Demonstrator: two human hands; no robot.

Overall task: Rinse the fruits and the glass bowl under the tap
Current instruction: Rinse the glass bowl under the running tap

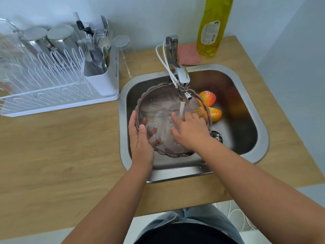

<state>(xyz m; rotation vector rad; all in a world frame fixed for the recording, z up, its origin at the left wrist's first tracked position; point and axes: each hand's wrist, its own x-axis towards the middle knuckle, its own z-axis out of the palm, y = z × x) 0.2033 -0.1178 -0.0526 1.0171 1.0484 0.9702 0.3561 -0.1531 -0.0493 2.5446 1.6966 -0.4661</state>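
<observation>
A tinted glass bowl with a scalloped rim is tilted in the steel sink. My left hand grips its left rim, fingers showing through the glass. My right hand lies flat inside the bowl, fingers spread. Water runs from the chrome tap onto the bowl by my right fingers. Two orange-red fruits rest on the sink floor behind the bowl's right rim. A dark round fruit sits just right of my right wrist.
A white dish rack with steel cups, glasses and cutlery stands on the wooden counter at left. A clear glass stands beside it. A yellow dish-soap bottle and a pink cloth are behind the sink.
</observation>
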